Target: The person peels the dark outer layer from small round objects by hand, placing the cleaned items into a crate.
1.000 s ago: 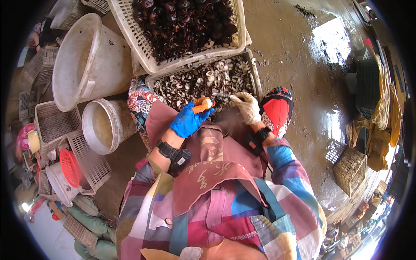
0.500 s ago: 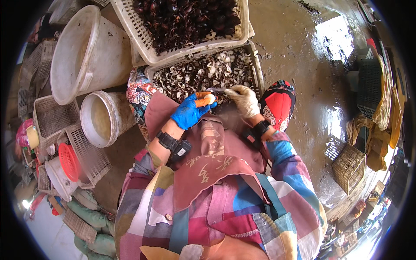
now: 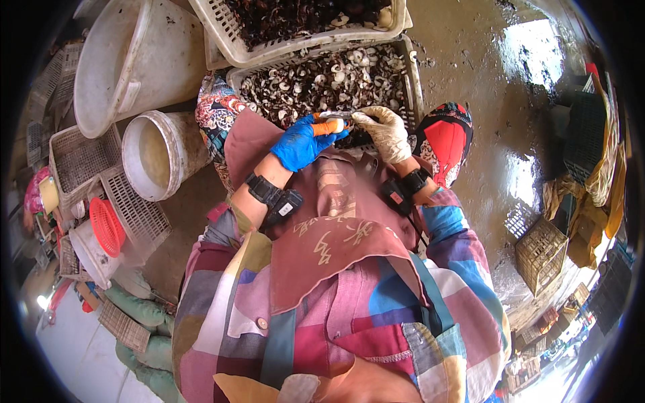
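Note:
My left hand (image 3: 304,142), in a blue glove with orange finger covers, is closed on a small pale peeled water chestnut (image 3: 347,124), mostly hidden by the fingers. My right hand (image 3: 385,133) wears a cream glove and is closed round a small knife (image 3: 334,115). Its grey blade lies across the top of the left fingers, close to the water chestnut. Both hands meet above my lap, just on the near side of a crate of peelings (image 3: 414,87) full of pale slices and dark skins.
Beyond it, a second crate (image 3: 235,54) holds dark water chestnuts. A large white tub (image 3: 101,74) and a smaller bucket (image 3: 180,158) stand left, near a red basket (image 3: 107,227). Wet floor (image 3: 484,134) stretches right, with a brown crate (image 3: 541,256) on it.
Both hands have shifted slightly, and the knife has come over the left fingers. The view has tilted, so the crates sit higher in the picture.

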`<state>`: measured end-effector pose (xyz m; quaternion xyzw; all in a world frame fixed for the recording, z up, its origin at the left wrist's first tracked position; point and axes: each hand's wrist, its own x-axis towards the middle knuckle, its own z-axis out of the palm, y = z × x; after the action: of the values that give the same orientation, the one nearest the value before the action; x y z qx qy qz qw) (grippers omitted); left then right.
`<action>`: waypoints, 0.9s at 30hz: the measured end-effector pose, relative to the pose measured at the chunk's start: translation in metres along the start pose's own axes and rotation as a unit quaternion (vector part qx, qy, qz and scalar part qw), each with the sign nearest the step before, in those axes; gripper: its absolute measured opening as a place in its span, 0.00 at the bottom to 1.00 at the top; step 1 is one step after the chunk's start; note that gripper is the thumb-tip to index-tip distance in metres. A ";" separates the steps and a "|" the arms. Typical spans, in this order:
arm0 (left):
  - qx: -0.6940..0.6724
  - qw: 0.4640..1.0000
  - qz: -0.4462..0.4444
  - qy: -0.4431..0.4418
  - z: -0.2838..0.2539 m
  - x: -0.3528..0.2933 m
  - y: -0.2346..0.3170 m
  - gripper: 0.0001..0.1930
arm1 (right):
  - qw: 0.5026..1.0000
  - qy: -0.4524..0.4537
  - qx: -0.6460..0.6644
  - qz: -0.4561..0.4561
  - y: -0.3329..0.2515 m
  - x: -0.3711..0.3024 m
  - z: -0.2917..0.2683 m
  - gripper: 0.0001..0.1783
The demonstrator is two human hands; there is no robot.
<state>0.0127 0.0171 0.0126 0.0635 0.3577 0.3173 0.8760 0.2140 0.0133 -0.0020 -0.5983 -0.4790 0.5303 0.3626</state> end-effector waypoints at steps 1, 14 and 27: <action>0.000 1.000 0.001 0.002 -0.002 0.000 0.000 0.14 | 0.994 -0.020 0.052 0.094 -0.003 0.004 -0.003 0.11; 0.244 0.957 0.077 0.138 0.022 -0.005 0.008 0.32 | 0.992 -0.011 0.091 0.090 -0.022 -0.001 -0.004 0.10; -0.024 0.999 0.035 0.007 0.006 0.000 0.006 0.16 | 0.978 0.043 0.157 0.129 -0.001 0.008 -0.011 0.11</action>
<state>0.0140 0.0222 0.0193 0.0531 0.3537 0.3564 0.8632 0.2245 0.0224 -0.0011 -0.6127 -0.2923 0.6151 0.4010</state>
